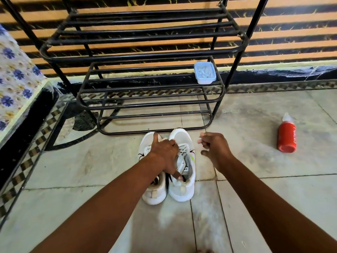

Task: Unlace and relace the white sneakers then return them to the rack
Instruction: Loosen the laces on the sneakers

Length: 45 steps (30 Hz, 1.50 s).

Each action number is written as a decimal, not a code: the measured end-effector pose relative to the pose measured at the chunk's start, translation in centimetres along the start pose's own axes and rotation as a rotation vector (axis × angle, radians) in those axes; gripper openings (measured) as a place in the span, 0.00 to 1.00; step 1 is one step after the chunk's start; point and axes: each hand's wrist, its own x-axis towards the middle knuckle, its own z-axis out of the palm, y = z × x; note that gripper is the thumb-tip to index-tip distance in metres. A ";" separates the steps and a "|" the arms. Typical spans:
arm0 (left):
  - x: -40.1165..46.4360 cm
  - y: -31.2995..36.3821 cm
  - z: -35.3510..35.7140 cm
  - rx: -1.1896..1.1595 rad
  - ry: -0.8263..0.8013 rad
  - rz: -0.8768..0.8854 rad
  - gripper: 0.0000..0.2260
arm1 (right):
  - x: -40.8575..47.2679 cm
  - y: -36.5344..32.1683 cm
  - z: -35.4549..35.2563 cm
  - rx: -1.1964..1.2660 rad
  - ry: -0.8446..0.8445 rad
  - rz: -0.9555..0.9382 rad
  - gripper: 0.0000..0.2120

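The sneakers (169,167) stand side by side on the floor, just before the rack (145,99). The left hand (165,155) lies over both, fingers gripping the right shoe's laces. The right hand (212,147) hovers beside, fingers loosely curled, apparently holding nothing. Likely unlacing is in hand; next, work the lace free. The knot is hidden.

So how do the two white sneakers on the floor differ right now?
The right sneaker shows a yellow-green accent on its side; the left sneaker shows a black mark. The left hand lies across both, its thumb tucked into the right sneaker's opening, and covers more of the left one. Both are white and stand side by side, toes toward the rack.
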 end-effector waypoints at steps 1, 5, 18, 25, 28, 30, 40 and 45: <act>0.0 0.1 0.0 0.013 -0.003 -0.002 0.57 | -0.1 0.6 -0.5 -0.043 0.001 0.039 0.13; 0.2 0.4 0.0 0.035 -0.012 0.000 0.57 | -0.1 1.4 -1.8 -0.591 -0.113 -0.256 0.15; 0.2 -0.1 0.5 -0.035 -0.001 -0.003 0.59 | 0.5 1.2 -2.7 -0.481 -0.037 -0.282 0.16; 0.2 -0.3 0.6 -0.037 0.012 0.010 0.61 | -0.2 0.1 -2.8 0.091 -0.004 -0.124 0.15; 0.2 -0.2 0.6 -0.036 0.005 0.008 0.61 | 0.1 2.5 -2.9 -0.784 -0.023 -0.490 0.14; 0.2 -0.1 0.6 -0.046 0.008 0.008 0.60 | -0.2 3.4 -2.8 -1.090 -0.204 -0.598 0.17; 0.3 -0.2 0.8 -0.065 0.008 0.003 0.60 | 0.2 1.7 -1.8 -1.327 -0.118 -0.815 0.05; 0.5 -0.2 1.0 -0.062 0.025 0.001 0.60 | 0.5 0.0 -1.2 -0.875 0.041 -0.848 0.06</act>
